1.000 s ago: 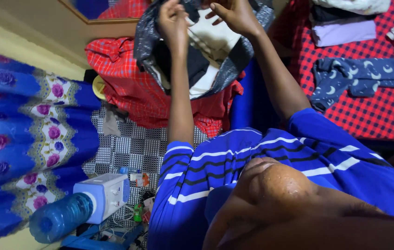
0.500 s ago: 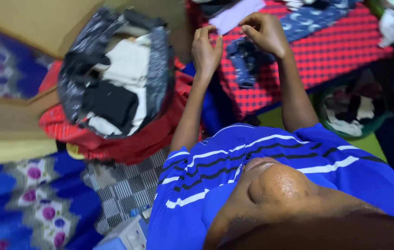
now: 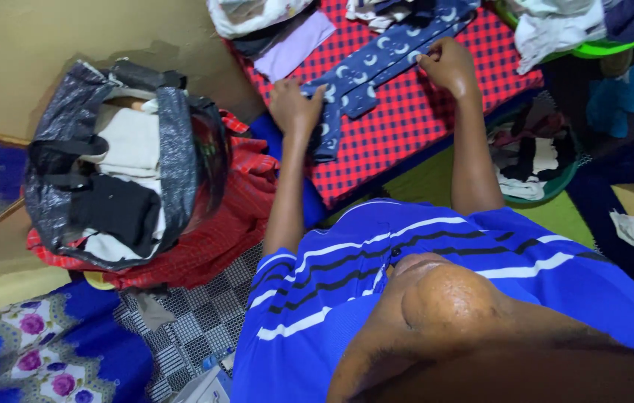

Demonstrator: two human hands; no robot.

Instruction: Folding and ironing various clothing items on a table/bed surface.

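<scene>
A dark blue garment with white crescent moons (image 3: pixel 377 63) lies stretched on a red-and-black checked surface (image 3: pixel 406 127). My left hand (image 3: pixel 293 106) grips its near end, where the cloth is folded over. My right hand (image 3: pixel 447 66) pinches the garment farther along, near its middle. Both arms reach forward from my blue striped shirt (image 3: pixel 377 283).
A black plastic bag (image 3: pixel 52 201) stuffed with white and black clothes sits at left on a red checked cloth (image 3: pixel 212 239). A folded lilac cloth (image 3: pixel 293 43) lies at the surface's far end. A green basin (image 3: pixel 567 177) of clothes stands at right, and a green basket (image 3: pixel 615 46) holds more.
My hands left the black bag and came to the red checked surface, where they took hold of the moon-patterned garment. The view swung to the right.
</scene>
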